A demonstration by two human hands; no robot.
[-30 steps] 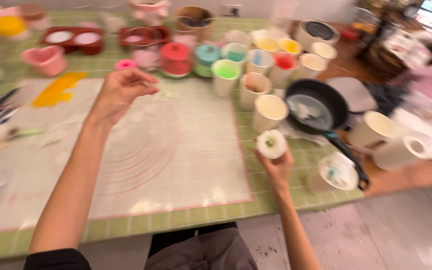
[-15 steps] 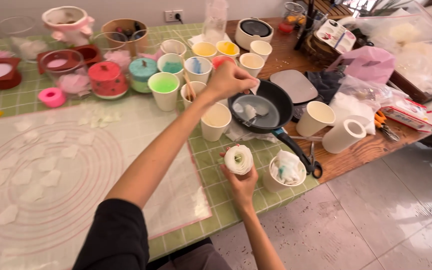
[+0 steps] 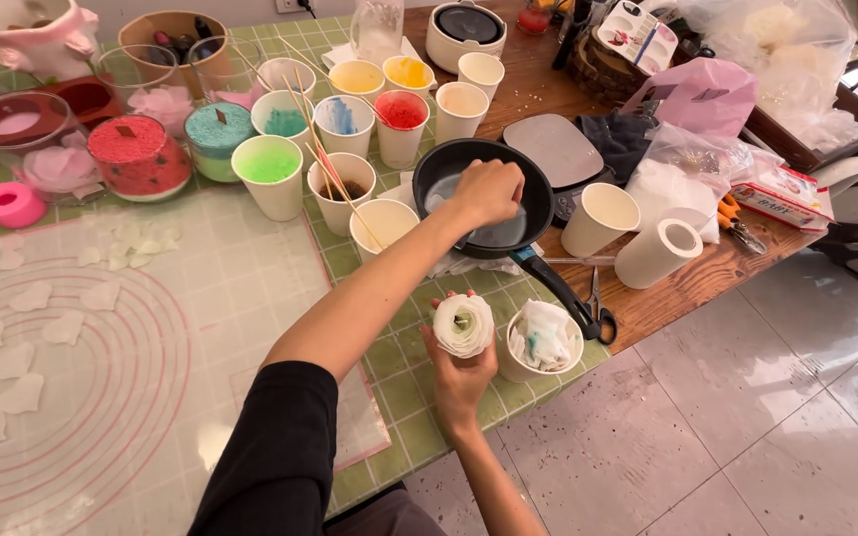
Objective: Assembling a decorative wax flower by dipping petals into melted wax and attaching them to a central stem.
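Right, right hand point(image 3: 461, 382) grips a white rose-shaped wax flower point(image 3: 464, 325) from below, held above the green tiled table edge point(image 3: 404, 382). Left hand point(image 3: 489, 191) is curled shut, fingers dipped over the black frying pan point(image 3: 538, 203); cannot tell what it pinches. Paper cup stuffed with tissue point(image 3: 543, 340) stands just beside the flower.

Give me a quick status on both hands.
Left hand dipped into black pan. Right hand gripping white flower candle. Paper cups crowd the pan.
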